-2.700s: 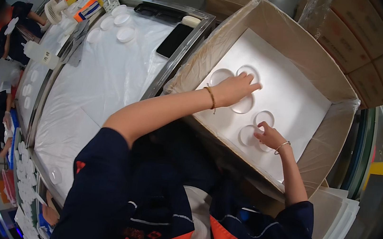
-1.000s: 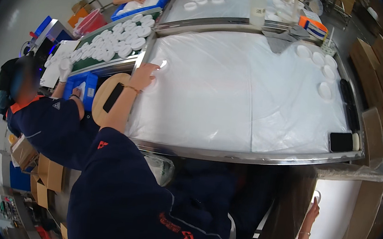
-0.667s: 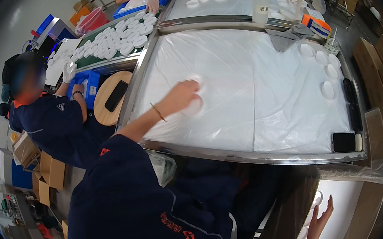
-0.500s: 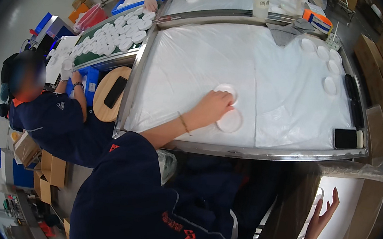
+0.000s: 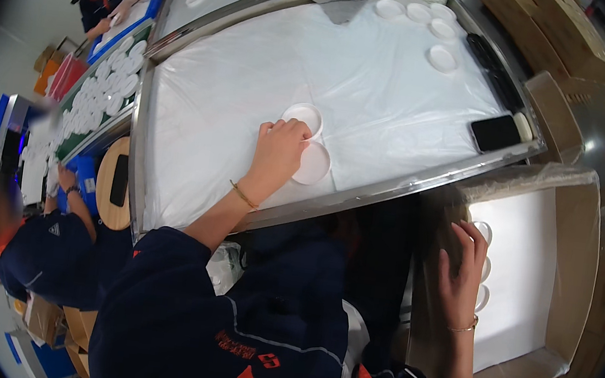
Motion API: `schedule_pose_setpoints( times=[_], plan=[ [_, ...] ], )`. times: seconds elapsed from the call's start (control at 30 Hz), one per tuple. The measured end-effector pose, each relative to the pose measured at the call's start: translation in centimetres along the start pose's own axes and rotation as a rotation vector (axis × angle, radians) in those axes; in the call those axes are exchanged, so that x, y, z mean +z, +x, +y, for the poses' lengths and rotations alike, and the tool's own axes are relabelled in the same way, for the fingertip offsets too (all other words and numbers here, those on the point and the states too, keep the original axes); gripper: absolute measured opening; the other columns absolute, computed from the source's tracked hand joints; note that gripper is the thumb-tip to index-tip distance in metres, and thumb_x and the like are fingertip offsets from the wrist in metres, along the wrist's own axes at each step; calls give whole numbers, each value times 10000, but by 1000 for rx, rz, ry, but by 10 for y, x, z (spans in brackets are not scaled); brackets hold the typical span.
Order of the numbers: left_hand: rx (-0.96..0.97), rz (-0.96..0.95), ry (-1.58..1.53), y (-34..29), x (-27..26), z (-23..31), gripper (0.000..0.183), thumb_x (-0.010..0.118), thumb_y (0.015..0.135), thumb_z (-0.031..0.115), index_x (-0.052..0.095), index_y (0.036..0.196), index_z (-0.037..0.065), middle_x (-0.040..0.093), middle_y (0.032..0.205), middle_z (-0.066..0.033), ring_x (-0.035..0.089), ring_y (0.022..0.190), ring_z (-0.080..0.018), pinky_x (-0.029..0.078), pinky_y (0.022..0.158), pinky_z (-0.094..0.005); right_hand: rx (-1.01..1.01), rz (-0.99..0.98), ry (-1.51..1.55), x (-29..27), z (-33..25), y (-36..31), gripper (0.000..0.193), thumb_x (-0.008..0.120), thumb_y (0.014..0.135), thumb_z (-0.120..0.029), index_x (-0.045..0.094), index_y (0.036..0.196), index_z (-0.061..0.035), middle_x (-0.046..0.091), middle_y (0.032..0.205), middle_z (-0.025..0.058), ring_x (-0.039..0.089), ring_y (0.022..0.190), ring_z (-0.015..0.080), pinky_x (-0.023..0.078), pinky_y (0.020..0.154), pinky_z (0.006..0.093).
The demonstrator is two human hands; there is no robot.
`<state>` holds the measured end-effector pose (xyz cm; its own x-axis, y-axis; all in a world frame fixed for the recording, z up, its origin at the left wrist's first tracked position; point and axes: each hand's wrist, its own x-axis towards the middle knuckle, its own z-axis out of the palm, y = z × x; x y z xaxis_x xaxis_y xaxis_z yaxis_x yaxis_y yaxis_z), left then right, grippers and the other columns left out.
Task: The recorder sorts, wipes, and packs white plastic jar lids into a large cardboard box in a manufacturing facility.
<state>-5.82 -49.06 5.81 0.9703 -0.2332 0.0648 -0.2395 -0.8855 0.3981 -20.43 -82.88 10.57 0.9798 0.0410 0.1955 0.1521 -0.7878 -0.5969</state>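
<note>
Two shallow, round white lids rest on the film-covered table in front of me: a farther lid [image 5: 307, 116] and a nearer lid [image 5: 313, 165], almost touching. My left hand [image 5: 278, 150] comes over their left side, its fingers closed at the near rim of the farther lid; the fingertips are partly hidden. To the right, my right hand [image 5: 464, 273] is held over the cardboard box [image 5: 579, 246], fingers stretched out and thumb apart, holding nothing. Beside it, several white round lids [image 5: 482, 298] lie along the left part of the box's white lining, partly covered by the hand.
A metal rim [image 5: 386, 180] edges the table. Several lids [image 5: 442, 58], a grey cloth [image 5: 344, 1] and a black phone [image 5: 496, 134] lie on it. Leftward, two co-workers sit by a green surface heaped with white lids [image 5: 99, 92]. A round wooden stool [image 5: 107, 191] holds another phone.
My view has turned, shifting the table left in the picture. My right hand has come farther over the box's left side. My left hand stays at the two lids.
</note>
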Motion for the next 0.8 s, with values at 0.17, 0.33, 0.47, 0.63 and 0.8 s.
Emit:
schedule_pose_setpoints(
  times=[0.17, 0.33, 0.47, 0.63, 0.8],
  plan=[
    [-103, -255, -1736, -7, -6, 56, 321, 579, 929, 198, 534, 1219, 68, 546, 1275, -52, 465, 1250, -223, 292, 1113, -429, 8, 3, -56, -1, -1, -3, 440, 623, 798, -12, 531, 1225, -63, 491, 1257, 151, 423, 1236, 369, 359, 1039, 440],
    [-115, -612, -2281, -27, -9, 147, 415, 548, 943, 313, 497, 1287, 86, 488, 1365, -59, 385, 1331, -233, 271, 1127, -467, -9, -13, -77, 3, 7, -5, 426, 635, 791, -25, 543, 1204, -70, 495, 1257, 141, 414, 1247, 377, 369, 1035, 455],
    [-35, -769, -2299, -32, -8, 166, 416, 525, 951, 332, 487, 1298, 106, 500, 1346, -32, 380, 1332, -210, 266, 1130, -457, -19, -8, -78, 1, 9, -8, 461, 643, 759, -19, 534, 1207, -29, 494, 1251, 154, 407, 1253, 390, 372, 1035, 460],
    [-90, -794, -2298, -40, -7, 175, 424, 524, 947, 343, 484, 1299, 110, 505, 1316, -17, 396, 1311, -196, 267, 1127, -452, -39, 27, -29, 4, 11, -10, 500, 660, 717, -31, 543, 1201, 15, 496, 1257, 186, 407, 1257, 398, 382, 1033, 458],
    [-152, -803, -2313, -45, -1, 176, 444, 527, 942, 358, 483, 1291, 88, 483, 1338, -39, 396, 1311, -202, 269, 1122, -454, 24, -5, 51, 2, 11, -9, 510, 670, 714, -42, 540, 1201, 34, 490, 1275, 196, 411, 1254, 398, 385, 1034, 442]
  ],
)
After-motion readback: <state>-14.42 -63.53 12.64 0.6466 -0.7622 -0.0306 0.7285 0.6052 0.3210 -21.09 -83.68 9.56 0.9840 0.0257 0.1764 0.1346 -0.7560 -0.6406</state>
